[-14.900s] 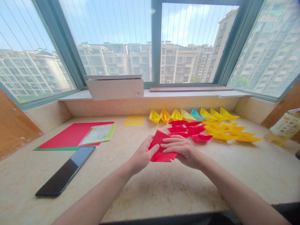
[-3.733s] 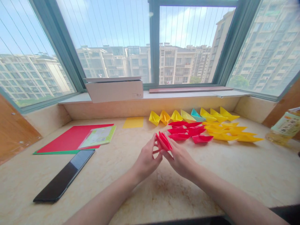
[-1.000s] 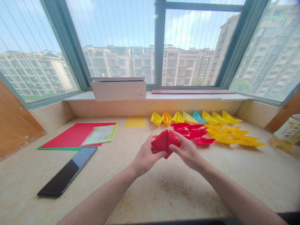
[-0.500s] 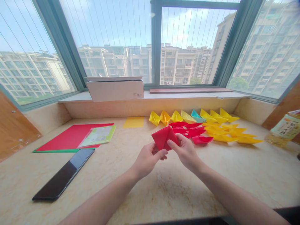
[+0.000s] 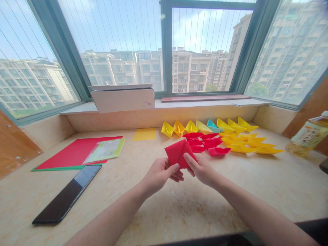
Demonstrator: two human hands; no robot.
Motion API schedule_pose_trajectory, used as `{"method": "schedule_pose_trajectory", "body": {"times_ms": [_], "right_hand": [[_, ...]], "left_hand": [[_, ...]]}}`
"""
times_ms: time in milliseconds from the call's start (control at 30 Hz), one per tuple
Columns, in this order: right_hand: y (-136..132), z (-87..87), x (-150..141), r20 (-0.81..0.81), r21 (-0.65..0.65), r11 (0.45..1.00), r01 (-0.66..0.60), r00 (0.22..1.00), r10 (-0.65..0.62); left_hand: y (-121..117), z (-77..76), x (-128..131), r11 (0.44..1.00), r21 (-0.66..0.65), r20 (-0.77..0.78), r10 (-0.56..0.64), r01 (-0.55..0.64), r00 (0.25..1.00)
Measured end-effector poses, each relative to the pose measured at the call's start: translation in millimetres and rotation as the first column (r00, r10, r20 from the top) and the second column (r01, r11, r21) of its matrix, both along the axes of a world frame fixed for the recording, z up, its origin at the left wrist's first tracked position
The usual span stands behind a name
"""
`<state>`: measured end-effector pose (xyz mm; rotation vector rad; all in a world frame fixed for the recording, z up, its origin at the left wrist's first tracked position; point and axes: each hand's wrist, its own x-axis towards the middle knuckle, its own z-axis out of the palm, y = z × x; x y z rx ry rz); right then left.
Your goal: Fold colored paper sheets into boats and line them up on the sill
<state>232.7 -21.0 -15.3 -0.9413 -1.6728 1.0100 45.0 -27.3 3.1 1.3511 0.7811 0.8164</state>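
Note:
A folded piece of red paper [image 5: 176,152], roughly diamond-shaped with a slanting seam across its face, is held above the counter between both hands. My left hand [image 5: 162,174] pinches its lower left edge, thumb in front and fingers behind. My right hand [image 5: 201,167] grips the right corner, its thumb pressed on the front. Just beyond stand several red paper boats [image 5: 215,142], partly hidden by the held paper. Several yellow paper boats [image 5: 246,148] lie to their right. Behind them runs a row with yellow boats [image 5: 167,130] and a blue boat [image 5: 213,126].
On the left lie red sheets [image 5: 69,152] over green, a clear packet [image 5: 105,150] and a black phone [image 5: 68,194]. A yellow square sheet [image 5: 144,134] is near the back wall. A bottle [image 5: 309,135] stands at right; a white box [image 5: 124,99] sits on the sill.
The red paper has gone from an upright shape with a central seam, through being squeezed narrow, to a flatter, tilted diamond. Both hands keep hold of it; the boats have not moved.

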Motion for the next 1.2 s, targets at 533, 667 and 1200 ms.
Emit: {"method": "schedule_pose_trajectory", "body": {"times_ms": [533,667,1200], "right_hand": [[-3,-4.9,-7,-0.057,-0.128,0.987,-0.092,0.995,0.086],[-3,-6.6,-10,-0.106,-0.116,0.993,0.012,0.994,-0.025],[1,-9.7,-10,-0.147,-0.126,0.991,0.044,0.987,-0.062]], "left_hand": [[-1,-12.0,2,0.993,0.113,-0.041,-0.025,0.029,0.999],[-4,-8.1,5,0.997,0.06,0.018,0.045,-0.046,0.999],[-3,-4.5,-1,0.936,0.314,-0.111,0.201,-0.157,0.973]]}}
